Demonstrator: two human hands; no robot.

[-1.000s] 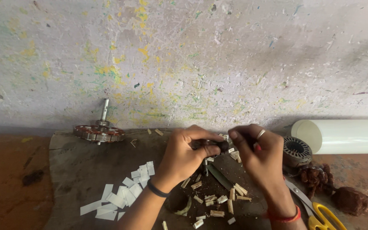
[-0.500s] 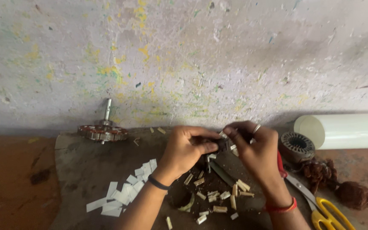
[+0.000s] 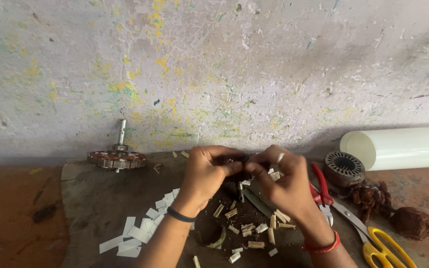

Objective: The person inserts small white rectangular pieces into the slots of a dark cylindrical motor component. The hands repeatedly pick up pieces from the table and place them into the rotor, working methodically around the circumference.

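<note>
From the head camera, your left hand (image 3: 205, 173) and right hand (image 3: 283, 179) meet over the dark mat (image 3: 88, 208), both curled tight round a small dark part (image 3: 238, 162), pinched between fingertips so it stays steady while worked. Paper strips (image 3: 135, 231) and wooden slivers (image 3: 254, 229) lie below, within reach. Red pliers (image 3: 320, 184), yellow scissors (image 3: 381, 245) and a metal rotor (image 3: 116, 158) sit aside.

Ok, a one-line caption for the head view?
Both hands, left and right, pinch a small dark part above scattered slips on a mat.
</note>
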